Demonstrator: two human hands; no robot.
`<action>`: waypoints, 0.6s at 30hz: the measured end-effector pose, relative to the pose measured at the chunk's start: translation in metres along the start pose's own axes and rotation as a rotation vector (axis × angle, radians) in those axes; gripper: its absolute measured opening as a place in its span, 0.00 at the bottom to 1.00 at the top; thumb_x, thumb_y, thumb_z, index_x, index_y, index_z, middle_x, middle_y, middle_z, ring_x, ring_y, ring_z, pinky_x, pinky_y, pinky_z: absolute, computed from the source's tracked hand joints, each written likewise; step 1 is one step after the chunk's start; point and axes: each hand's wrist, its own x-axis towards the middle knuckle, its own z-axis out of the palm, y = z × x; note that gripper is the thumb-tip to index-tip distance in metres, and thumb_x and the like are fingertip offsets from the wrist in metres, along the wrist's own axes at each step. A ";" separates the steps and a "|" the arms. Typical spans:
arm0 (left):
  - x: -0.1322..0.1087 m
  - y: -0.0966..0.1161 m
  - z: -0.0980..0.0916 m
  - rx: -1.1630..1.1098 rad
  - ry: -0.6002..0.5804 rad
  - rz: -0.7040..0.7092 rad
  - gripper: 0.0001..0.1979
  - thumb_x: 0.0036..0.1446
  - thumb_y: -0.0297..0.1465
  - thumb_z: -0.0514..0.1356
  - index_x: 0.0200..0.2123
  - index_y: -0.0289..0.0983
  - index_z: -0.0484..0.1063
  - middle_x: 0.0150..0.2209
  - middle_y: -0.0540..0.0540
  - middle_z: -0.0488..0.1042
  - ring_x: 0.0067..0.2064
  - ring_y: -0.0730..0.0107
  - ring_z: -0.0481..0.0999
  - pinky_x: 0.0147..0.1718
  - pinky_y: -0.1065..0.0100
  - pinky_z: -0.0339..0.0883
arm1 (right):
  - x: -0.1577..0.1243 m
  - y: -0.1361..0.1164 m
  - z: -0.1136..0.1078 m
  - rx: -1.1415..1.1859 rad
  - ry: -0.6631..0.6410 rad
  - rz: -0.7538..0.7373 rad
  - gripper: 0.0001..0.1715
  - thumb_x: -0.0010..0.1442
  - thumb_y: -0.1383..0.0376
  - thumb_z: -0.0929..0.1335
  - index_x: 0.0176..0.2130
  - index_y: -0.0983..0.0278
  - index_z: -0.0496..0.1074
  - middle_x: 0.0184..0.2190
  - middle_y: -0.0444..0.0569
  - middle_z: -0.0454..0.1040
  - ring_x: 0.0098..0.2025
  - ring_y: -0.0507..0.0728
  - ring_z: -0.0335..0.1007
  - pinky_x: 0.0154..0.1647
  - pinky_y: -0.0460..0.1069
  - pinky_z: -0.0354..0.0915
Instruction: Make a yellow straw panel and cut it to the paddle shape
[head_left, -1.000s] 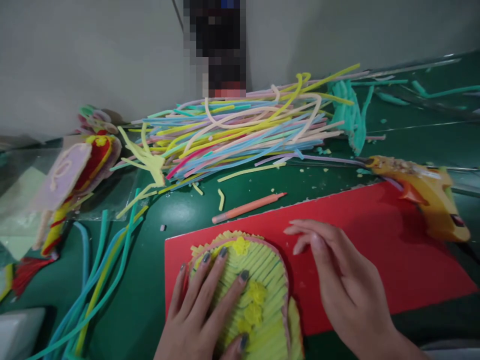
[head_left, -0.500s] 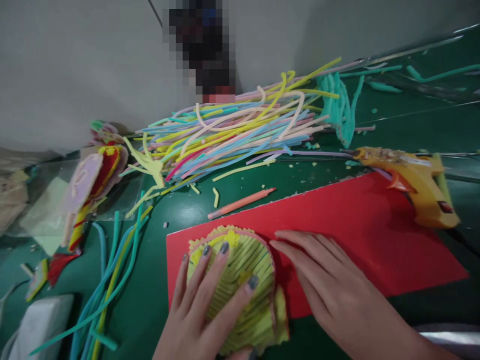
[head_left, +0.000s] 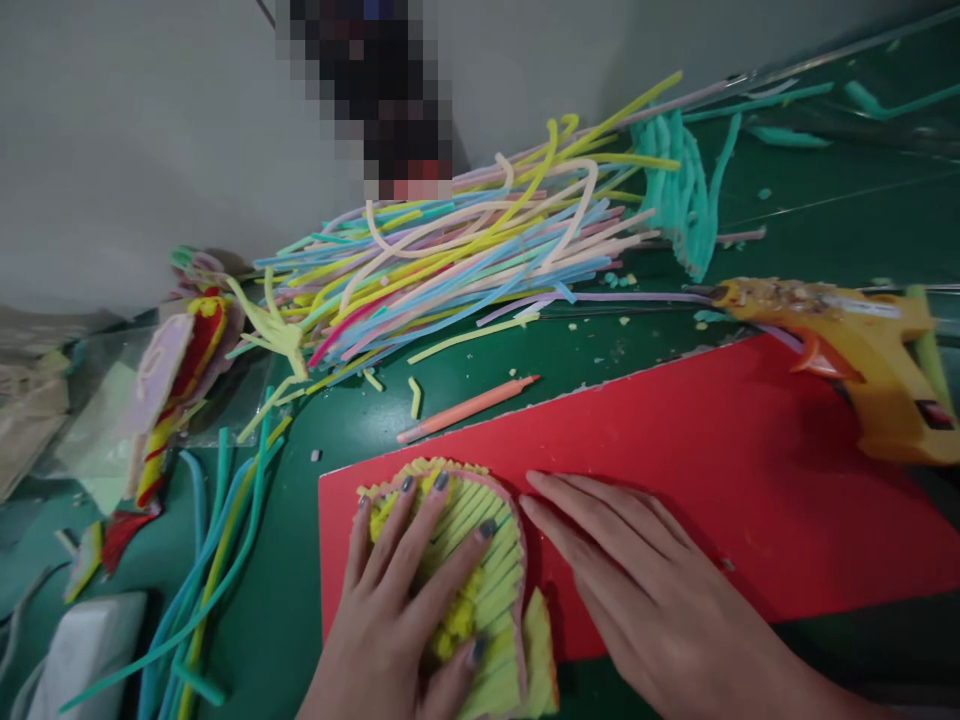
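My left hand (head_left: 397,610) lies flat with spread fingers on a yellow-green craft piece (head_left: 491,585), made of glued strips and edged in pink. The piece rests on the left end of a red board (head_left: 712,470). Just to the right of the piece, my right hand (head_left: 637,600) lies flat on the red board with its fingers stretched out, the fingertips close to the pink edge. Neither hand holds anything.
A yellow glue gun (head_left: 847,350) lies at the board's far right corner. A heap of coloured foam strips (head_left: 465,260) fills the back of the green table (head_left: 600,350). An orange stick (head_left: 465,408) lies before it. Finished pieces (head_left: 172,370) and long teal strips (head_left: 217,560) lie left.
The craft piece has turned and slid slightly left under my left hand. My right hand has flattened and moved left up against its edge. The view has shifted.
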 end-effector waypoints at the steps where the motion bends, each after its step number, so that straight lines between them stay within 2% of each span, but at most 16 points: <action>1: 0.001 0.001 0.000 -0.007 0.013 -0.007 0.29 0.54 0.36 0.56 0.60 0.44 0.61 0.67 0.45 0.50 0.67 0.48 0.48 0.64 0.48 0.34 | 0.000 0.000 0.000 0.003 -0.003 0.001 0.27 0.57 0.75 0.57 0.55 0.66 0.68 0.56 0.49 0.69 0.58 0.58 0.61 0.53 0.53 0.61; 5: 0.003 0.005 0.001 -0.031 0.036 -0.044 0.28 0.55 0.34 0.54 0.60 0.43 0.60 0.68 0.47 0.47 0.67 0.51 0.45 0.64 0.50 0.32 | 0.000 0.001 0.003 0.014 -0.018 0.000 0.28 0.57 0.75 0.57 0.56 0.66 0.66 0.59 0.47 0.65 0.60 0.59 0.57 0.54 0.54 0.61; 8: 0.004 0.007 0.000 -0.048 0.015 -0.056 0.29 0.55 0.32 0.53 0.61 0.44 0.57 0.68 0.48 0.44 0.68 0.51 0.43 0.64 0.48 0.32 | 0.001 0.003 0.000 0.073 -0.002 0.021 0.29 0.56 0.77 0.57 0.54 0.67 0.69 0.57 0.48 0.68 0.59 0.58 0.59 0.54 0.53 0.61; 13: 0.004 0.008 -0.001 -0.093 0.030 -0.097 0.31 0.55 0.28 0.52 0.63 0.48 0.54 0.69 0.52 0.42 0.68 0.49 0.42 0.63 0.45 0.34 | 0.001 0.003 -0.009 0.193 0.071 0.058 0.24 0.59 0.77 0.57 0.45 0.62 0.75 0.41 0.49 0.77 0.45 0.54 0.70 0.49 0.51 0.64; 15: 0.004 0.008 -0.001 -0.099 0.038 -0.099 0.33 0.54 0.27 0.52 0.64 0.48 0.51 0.69 0.52 0.41 0.68 0.50 0.42 0.63 0.45 0.34 | 0.001 0.002 -0.009 0.191 0.069 0.022 0.22 0.61 0.74 0.57 0.45 0.62 0.75 0.35 0.48 0.77 0.39 0.54 0.70 0.46 0.51 0.64; 18: 0.004 0.007 -0.001 -0.087 0.067 -0.093 0.34 0.54 0.26 0.52 0.64 0.47 0.50 0.69 0.52 0.42 0.67 0.50 0.44 0.63 0.45 0.35 | -0.001 0.000 -0.006 0.205 0.059 -0.019 0.21 0.63 0.72 0.57 0.45 0.63 0.75 0.33 0.47 0.76 0.37 0.54 0.69 0.45 0.51 0.63</action>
